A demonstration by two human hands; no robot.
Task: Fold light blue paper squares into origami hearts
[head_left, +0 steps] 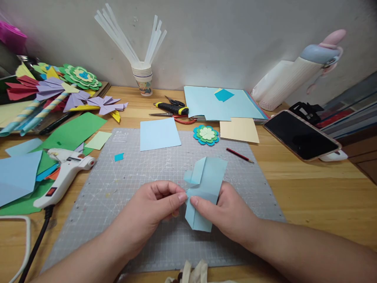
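Note:
A light blue folded paper (210, 177) is held between both hands above the grey cutting mat (103, 236). My right hand (229, 210) grips its right side, thumb on top and fingers behind. The thumb and fingertips of my left hand (163, 200) pinch the paper's left edge near the middle. Beyond the hands, a layered blue and green paper flower (206, 135) lies between a light blue square (160, 134) and a beige sheet (239, 130). A dark red pencil (239, 155) rests on the mat's right part.
To the left are a glue gun (66, 173), its cable, coloured sheets and paper flowers (82, 76). At the back stand paper cups (144, 78) with white sticks, near pliers (171, 108) and stacked paper (206, 104). A phone (303, 133) and a bottle (294, 78) are on the right.

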